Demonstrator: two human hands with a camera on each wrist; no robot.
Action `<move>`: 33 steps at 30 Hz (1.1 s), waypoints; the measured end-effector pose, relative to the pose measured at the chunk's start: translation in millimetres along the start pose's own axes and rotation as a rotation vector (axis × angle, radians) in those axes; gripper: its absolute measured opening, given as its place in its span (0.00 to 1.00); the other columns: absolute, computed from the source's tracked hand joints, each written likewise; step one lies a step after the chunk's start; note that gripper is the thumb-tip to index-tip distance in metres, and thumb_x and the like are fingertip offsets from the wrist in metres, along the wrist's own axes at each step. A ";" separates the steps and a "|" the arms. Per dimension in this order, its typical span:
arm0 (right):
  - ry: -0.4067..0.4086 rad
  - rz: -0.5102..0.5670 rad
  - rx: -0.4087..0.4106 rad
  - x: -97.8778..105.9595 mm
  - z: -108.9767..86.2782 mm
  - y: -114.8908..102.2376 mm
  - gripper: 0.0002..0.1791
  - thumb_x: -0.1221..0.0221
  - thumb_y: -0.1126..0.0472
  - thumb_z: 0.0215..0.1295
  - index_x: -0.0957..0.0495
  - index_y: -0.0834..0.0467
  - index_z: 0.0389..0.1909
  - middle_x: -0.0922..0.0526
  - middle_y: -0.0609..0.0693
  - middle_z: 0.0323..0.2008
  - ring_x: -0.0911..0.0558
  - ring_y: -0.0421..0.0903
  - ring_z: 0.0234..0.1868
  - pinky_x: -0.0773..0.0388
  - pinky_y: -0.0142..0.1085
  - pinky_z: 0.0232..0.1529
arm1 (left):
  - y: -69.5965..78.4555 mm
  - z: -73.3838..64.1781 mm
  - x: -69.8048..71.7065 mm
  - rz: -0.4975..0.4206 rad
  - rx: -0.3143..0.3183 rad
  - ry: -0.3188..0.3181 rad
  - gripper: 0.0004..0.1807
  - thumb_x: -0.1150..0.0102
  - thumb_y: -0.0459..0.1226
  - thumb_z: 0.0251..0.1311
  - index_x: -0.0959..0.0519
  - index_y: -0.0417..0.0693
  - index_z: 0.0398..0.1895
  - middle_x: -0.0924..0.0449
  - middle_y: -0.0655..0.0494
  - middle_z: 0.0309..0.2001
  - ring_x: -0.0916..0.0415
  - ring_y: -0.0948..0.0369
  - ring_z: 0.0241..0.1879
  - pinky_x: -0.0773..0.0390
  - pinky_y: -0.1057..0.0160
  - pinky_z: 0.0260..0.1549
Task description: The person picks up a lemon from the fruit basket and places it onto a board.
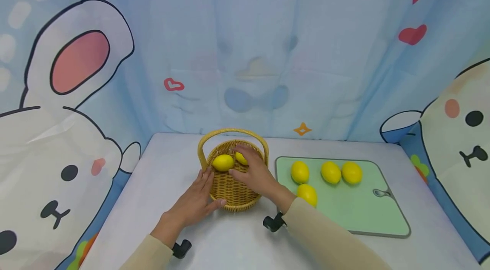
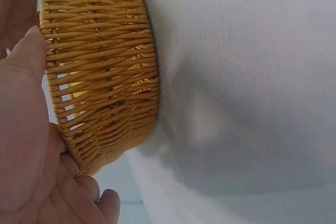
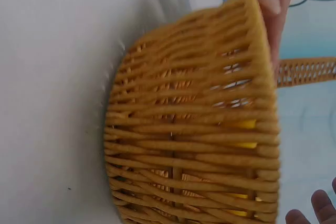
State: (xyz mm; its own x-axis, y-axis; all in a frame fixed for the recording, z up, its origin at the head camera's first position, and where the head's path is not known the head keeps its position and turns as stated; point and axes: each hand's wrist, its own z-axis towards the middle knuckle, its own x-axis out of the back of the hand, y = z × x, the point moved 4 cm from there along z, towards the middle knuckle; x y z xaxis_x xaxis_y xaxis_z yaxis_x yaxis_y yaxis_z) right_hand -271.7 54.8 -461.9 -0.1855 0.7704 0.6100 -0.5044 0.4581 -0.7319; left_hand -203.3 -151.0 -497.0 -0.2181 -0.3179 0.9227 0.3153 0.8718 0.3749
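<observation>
Presently, two yellow lemons in the handled wicker basket between our hands: likely light, firm, slick; best taken round the middle. Our left hand rests on the basket, fingers extended; our right hand, thumb and fingers parted, partly covers one lemon.

Golden-brown woven basket, yellow lemons, pale green board, blue cartoon-printed curtain
</observation>
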 end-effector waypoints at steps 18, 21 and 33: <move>-0.063 -0.055 -0.280 -25.3 33.1 39.6 0.39 0.32 0.59 0.71 0.35 0.50 0.80 0.36 0.54 0.80 0.34 0.58 0.79 0.33 0.58 0.76 | -1.3 0.7 -1.0 -0.007 0.014 -0.007 0.56 0.52 0.69 0.73 0.55 0.38 0.86 0.64 0.44 0.87 0.68 0.45 0.86 0.49 0.45 0.82; -0.084 -0.046 -0.308 -24.7 32.8 39.6 0.40 0.32 0.61 0.70 0.35 0.51 0.80 0.33 0.55 0.79 0.31 0.57 0.77 0.31 0.56 0.75 | 0.3 1.2 0.2 -0.011 0.010 -0.005 0.56 0.52 0.68 0.73 0.54 0.38 0.86 0.63 0.43 0.87 0.67 0.45 0.86 0.49 0.45 0.82; -0.267 -0.015 -0.371 -25.4 22.0 30.7 0.40 0.28 0.63 0.63 0.29 0.52 0.77 0.27 0.60 0.73 0.25 0.60 0.70 0.24 0.58 0.69 | 1.6 0.5 1.5 -0.026 0.024 -0.008 0.55 0.50 0.67 0.73 0.53 0.37 0.85 0.62 0.44 0.87 0.66 0.45 0.86 0.47 0.44 0.81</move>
State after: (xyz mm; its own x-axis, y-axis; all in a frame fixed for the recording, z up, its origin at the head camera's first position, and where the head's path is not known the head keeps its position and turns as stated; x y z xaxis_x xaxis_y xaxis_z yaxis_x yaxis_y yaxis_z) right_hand -301.0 39.5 -493.2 -0.4162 0.6432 0.6428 -0.1817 0.6338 -0.7518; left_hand -203.7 -149.9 -495.1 -0.2333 -0.3376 0.9119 0.2877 0.8719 0.3963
